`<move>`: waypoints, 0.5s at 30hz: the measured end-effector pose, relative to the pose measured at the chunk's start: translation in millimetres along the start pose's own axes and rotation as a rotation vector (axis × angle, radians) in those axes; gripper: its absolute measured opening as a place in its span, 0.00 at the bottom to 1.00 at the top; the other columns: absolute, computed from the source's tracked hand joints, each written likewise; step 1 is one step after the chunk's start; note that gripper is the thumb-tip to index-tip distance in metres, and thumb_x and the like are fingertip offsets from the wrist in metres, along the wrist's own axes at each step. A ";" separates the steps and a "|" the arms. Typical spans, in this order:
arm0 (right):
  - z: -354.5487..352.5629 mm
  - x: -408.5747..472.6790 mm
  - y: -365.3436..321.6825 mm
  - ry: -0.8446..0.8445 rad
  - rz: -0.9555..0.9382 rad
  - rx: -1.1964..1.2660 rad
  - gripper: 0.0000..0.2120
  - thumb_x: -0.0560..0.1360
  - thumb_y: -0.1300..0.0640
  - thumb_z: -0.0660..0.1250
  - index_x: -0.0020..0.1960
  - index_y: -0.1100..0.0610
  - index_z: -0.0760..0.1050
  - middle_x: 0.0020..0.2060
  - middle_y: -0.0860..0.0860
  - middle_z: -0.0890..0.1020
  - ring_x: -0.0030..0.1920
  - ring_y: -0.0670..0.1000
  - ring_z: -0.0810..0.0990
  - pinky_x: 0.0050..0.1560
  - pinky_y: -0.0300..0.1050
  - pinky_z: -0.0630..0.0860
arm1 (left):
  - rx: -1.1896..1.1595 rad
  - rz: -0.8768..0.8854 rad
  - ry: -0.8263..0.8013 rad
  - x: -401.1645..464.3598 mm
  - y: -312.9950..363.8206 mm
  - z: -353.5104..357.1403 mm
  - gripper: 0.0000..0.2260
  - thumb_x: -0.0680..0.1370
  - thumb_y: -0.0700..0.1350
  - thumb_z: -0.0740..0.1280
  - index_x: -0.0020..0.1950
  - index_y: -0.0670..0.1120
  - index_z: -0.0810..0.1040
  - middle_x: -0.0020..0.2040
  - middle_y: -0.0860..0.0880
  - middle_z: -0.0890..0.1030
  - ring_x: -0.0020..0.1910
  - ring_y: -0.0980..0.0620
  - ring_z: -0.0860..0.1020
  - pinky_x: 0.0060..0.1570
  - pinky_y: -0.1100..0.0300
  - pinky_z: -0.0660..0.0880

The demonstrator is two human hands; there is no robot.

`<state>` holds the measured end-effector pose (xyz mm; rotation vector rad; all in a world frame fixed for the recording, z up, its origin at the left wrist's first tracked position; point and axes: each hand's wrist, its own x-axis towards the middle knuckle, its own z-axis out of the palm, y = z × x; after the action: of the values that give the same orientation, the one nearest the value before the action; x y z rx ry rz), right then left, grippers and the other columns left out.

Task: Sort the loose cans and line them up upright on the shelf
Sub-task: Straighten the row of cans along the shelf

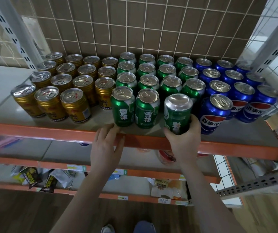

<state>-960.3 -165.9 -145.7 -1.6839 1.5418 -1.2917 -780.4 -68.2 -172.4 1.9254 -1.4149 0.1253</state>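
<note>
Pale shelf (235, 133) with orange front edge, brown tiled wall behind; gold, green and blue cans ranked upright. Green can (177, 113) upside down at the front edge, clasped low by right hand (184, 140). Left hand (107, 145) unclenched, fingertips resting on the edge.

Green cans (123, 107): white characters 雪碧 down side. Blue cans (213, 113): red-white-blue globe, white 百事可 visible. Gold cans (75, 106): small print, unreadable. Lower shelf price tags (122, 197): probably numbers, too blurred.
</note>
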 end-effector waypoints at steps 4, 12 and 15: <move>-16.3 0.6 -9.3 0.037 -0.026 0.043 0.35 0.61 0.58 0.79 0.64 0.61 0.69 0.56 0.54 0.74 0.53 0.46 0.73 0.49 0.24 0.67 | 0.032 0.034 -0.021 -1.3 -3.7 3.2 0.14 0.75 0.45 0.63 0.55 0.39 0.80 0.54 0.41 0.80 0.54 0.40 0.77 0.53 0.49 0.74; -63.3 8.2 -34.5 -0.087 -0.116 -0.141 0.29 0.65 0.50 0.74 0.64 0.54 0.71 0.54 0.48 0.72 0.46 0.37 0.70 0.44 0.27 0.66 | 0.144 0.067 0.024 0.7 -7.7 18.0 0.15 0.76 0.49 0.59 0.47 0.41 0.82 0.43 0.42 0.81 0.42 0.40 0.77 0.49 0.47 0.74; -65.7 9.4 -35.0 -0.098 -0.153 -0.229 0.28 0.67 0.49 0.73 0.64 0.55 0.71 0.52 0.48 0.72 0.50 0.43 0.69 0.47 0.39 0.68 | 0.191 0.049 0.029 1.8 -8.1 22.0 0.14 0.77 0.49 0.60 0.47 0.42 0.82 0.43 0.42 0.81 0.40 0.40 0.76 0.46 0.49 0.72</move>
<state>-1003.1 -152.3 -85.6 -2.0118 1.5779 -1.1211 -780.1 -81.9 -191.5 2.0340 -1.4757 0.3210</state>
